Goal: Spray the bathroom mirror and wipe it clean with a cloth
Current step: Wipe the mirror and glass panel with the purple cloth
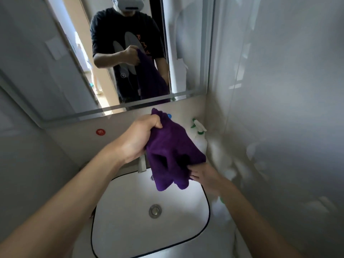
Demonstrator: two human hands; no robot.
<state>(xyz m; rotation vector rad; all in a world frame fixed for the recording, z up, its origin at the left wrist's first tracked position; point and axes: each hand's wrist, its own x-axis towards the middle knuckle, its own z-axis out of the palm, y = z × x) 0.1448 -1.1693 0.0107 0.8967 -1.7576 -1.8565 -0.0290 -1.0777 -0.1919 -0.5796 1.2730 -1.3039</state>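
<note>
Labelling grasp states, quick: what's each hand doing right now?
Left hand: closed, gripping the top of the purple cloth.
Right hand: fingers pinching the cloth's lower edge.

My left hand [141,135] is raised ahead of me, forearm reaching up from the lower left, fingers curled into a fist that bunches the top of the cloth [171,151]. My right hand [202,174] sits lower and to the right of it, palm turned inward, fingertips pinching the cloth's hanging lower edge. Both forearms are bare.
</note>
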